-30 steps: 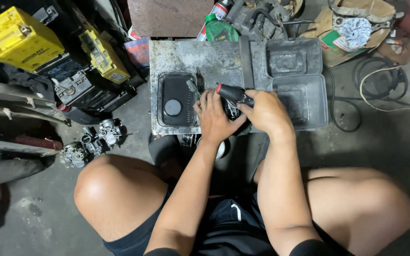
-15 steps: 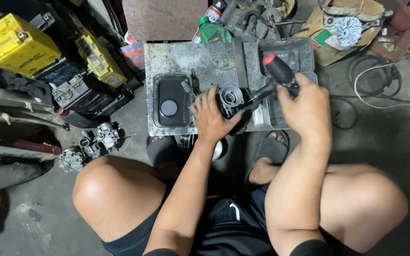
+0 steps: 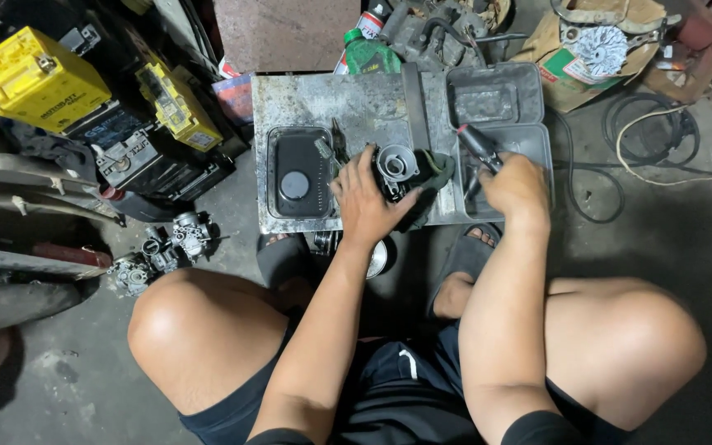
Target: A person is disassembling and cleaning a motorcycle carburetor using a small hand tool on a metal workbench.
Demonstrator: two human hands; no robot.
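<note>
Spare carburetors (image 3: pixel 162 251) parked on floor, out of the way. Left hand (image 3: pixel 370 202) clamped around carburetor body (image 3: pixel 397 169) on metal worktop (image 3: pixel 331 103), steadying it. Right hand (image 3: pixel 517 188) closed on red-tipped screwdriver (image 3: pixel 478 147), over grey tray (image 3: pixel 529 148).

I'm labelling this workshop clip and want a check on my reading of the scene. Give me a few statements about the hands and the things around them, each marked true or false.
1. The left hand rests on a carburetor on the metal tray. True.
2. The right hand is empty. False: it grips a dark tool with a red tip.
3. A yellow battery sits at the upper left. True.
4. The green bottle lies between the person's knees. False: it stands beyond the tray's far edge.
5. More carburetors lie on the floor by the left knee. True.
</note>
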